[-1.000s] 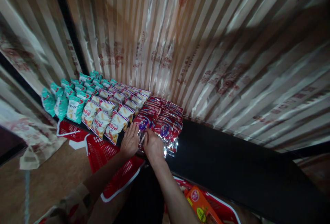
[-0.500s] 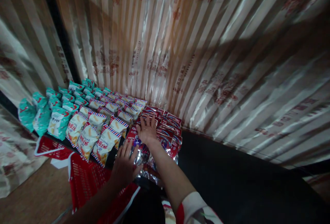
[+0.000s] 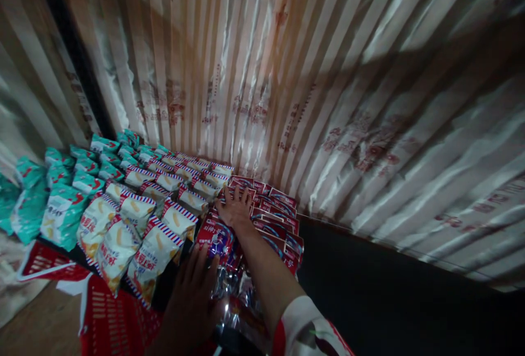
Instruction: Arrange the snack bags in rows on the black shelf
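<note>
My right hand (image 3: 235,209) lies with fingers spread on the rows of dark red snack packets (image 3: 268,225), toward their left side. Lower and nearer, my left hand (image 3: 191,296) is held flat with its fingers extended, beside the front left packets; whether it touches them is hard to tell. The packets have shiny, clear-looking lower ends. To the left stand white snack bags (image 3: 153,255) with red and blue striped edges, and beyond them teal snack bags (image 3: 64,215). Neither hand grips a packet.
A black tabletop (image 3: 369,290) extends to the right. Pale, pleated sheeting with red print (image 3: 254,71) hangs behind the goods. Red shopping baskets (image 3: 109,312) stand below the front edge at left, over a brown floor (image 3: 30,312).
The view has moved closer, and the bags appear lower and farther left. My right hand stays spread on the red packets; my left hand appears lower in the view.
</note>
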`<state>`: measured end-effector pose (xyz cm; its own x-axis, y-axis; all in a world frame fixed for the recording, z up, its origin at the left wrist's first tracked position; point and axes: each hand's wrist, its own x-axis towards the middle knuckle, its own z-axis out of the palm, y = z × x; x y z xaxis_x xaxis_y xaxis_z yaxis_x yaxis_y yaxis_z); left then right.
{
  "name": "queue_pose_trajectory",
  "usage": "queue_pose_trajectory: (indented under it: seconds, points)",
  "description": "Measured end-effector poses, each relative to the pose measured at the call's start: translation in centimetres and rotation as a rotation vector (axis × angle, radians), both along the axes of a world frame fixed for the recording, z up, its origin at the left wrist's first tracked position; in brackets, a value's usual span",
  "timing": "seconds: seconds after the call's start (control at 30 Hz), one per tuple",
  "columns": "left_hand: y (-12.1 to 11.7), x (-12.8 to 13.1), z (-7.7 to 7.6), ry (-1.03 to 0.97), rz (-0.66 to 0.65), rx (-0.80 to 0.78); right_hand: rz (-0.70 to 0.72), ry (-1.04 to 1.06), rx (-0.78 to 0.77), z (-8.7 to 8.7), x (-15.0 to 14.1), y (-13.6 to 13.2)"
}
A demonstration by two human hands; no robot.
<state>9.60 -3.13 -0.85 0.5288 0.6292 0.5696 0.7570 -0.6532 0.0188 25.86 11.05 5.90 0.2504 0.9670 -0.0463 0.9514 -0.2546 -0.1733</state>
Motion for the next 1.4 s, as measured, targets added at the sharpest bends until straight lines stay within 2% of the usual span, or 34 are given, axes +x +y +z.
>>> queue_pose_trajectory:
  seconds: [0.47,0.7,1.13,1.4]
  points:
    - [0.1,0.0,0.0,0.02,0.002,-0.003,-0.015,0.013,0.0,-1.1,0.3,0.9]
    - [0.0,0.0,0.2,0.013,0.006,-0.032,-0.027,0.007,0.034,-1.2,0.2,0.8]
    - [0.0,0.1,0.3,-0.002,0.015,-0.033,-0.031,-0.023,-0.017,-1.1,-0.1,1.1]
    - [-0.2,0.1,0.2,0.012,0.006,-0.03,-0.044,0.053,0.062,-1.3,0.2,0.8]
